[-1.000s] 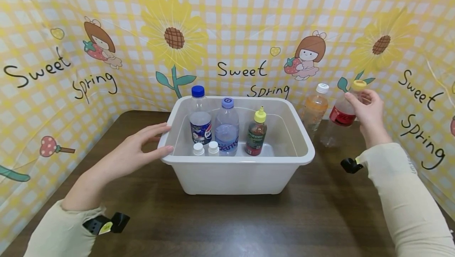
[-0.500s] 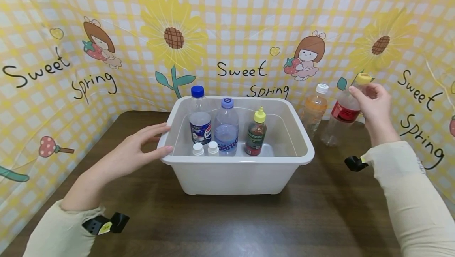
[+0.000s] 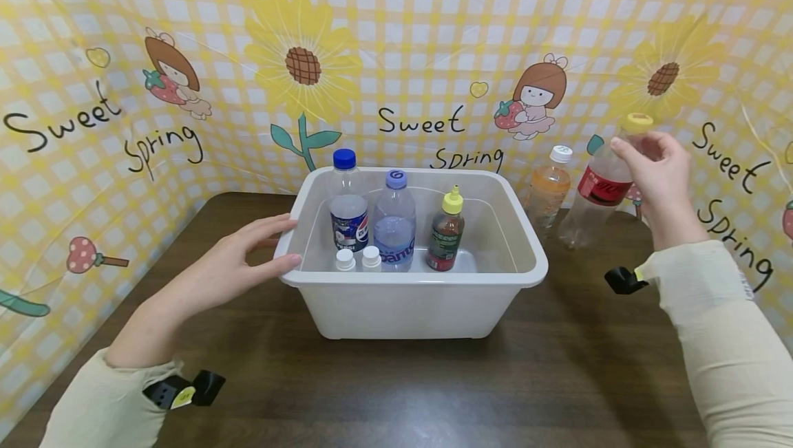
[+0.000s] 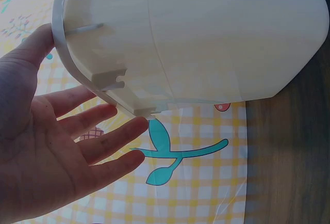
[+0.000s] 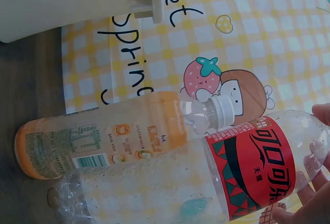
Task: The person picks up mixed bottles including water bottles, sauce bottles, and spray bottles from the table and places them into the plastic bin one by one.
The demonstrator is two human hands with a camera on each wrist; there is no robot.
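My right hand [image 3: 665, 176] grips the upper part of a clear cola bottle [image 3: 604, 186] with a red label and yellow cap. The bottle leans, its cap toward the right. Just left of it stands an orange-labelled drink bottle [image 3: 548, 186] with a white cap, upright beside the white plastic tub [image 3: 409, 310]. My left hand [image 3: 238, 255] rests its thumb and fingertips on the tub's left rim, the fingers spread and fairly straight. In the right wrist view the cola bottle [image 5: 255, 167] overlaps the orange-labelled bottle [image 5: 118, 136].
Inside the tub stand a blue-capped Pepsi bottle [image 3: 350, 217], a bluish bottle [image 3: 395, 228] and a sauce bottle [image 3: 446, 238] with a yellow nozzle. Two small white-capped bottles [image 3: 345, 260] are near its front wall. Checked cloth [image 3: 384, 56] hangs behind the brown table [image 3: 403, 393].
My right hand has moved up and to the right with the cola bottle, which leans further and sits slightly higher. The left hand and the tub have not visibly moved.
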